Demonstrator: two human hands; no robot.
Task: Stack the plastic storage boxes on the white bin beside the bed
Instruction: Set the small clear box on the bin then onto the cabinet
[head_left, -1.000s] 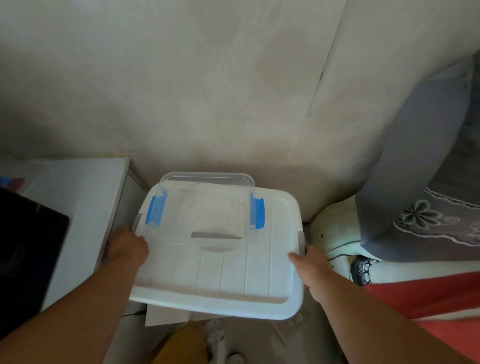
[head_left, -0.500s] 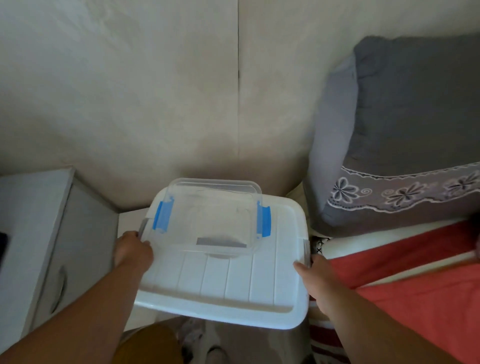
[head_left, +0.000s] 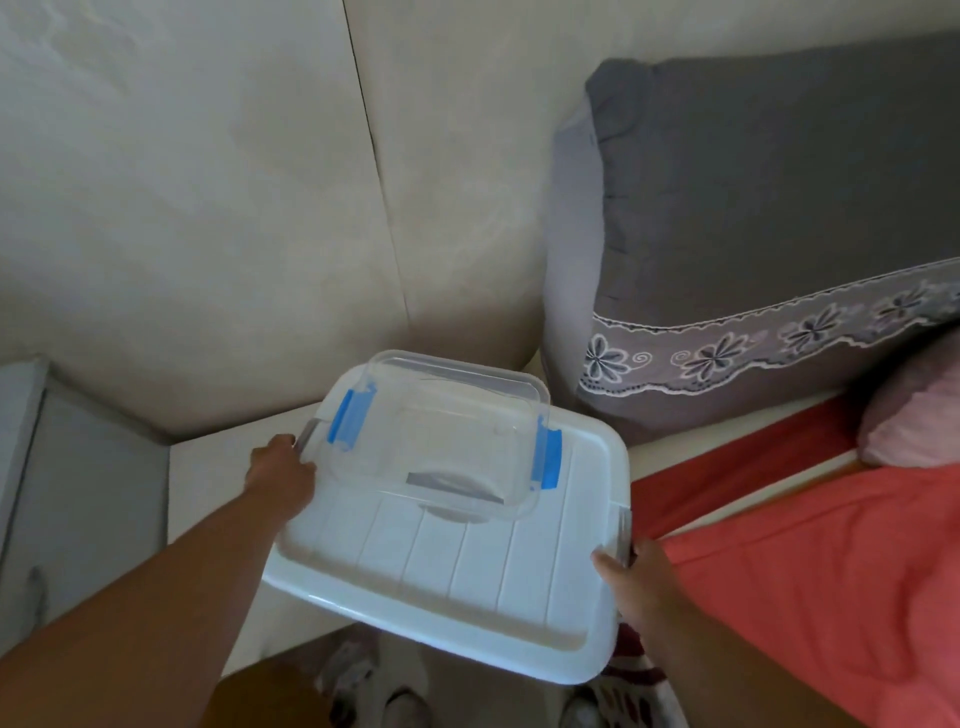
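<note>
The left hand (head_left: 278, 470) grips the grey handle on the left end of the white bin (head_left: 467, 582), fingers curled over it; the right hand (head_left: 636, 577) clasps the matching handle on the right end. Between the two hands the bin hangs tilted, its ribbed lid up. On the lid, toward its far edge from the hands, rests a clear storage box (head_left: 441, 441) with blue latches (head_left: 343, 423) at both ends. Just beyond the right hand lies a red bedspread (head_left: 805, 571), and past it a grey pillow (head_left: 769, 218). Beyond the left hand stands a white cabinet (head_left: 67, 493).
</note>
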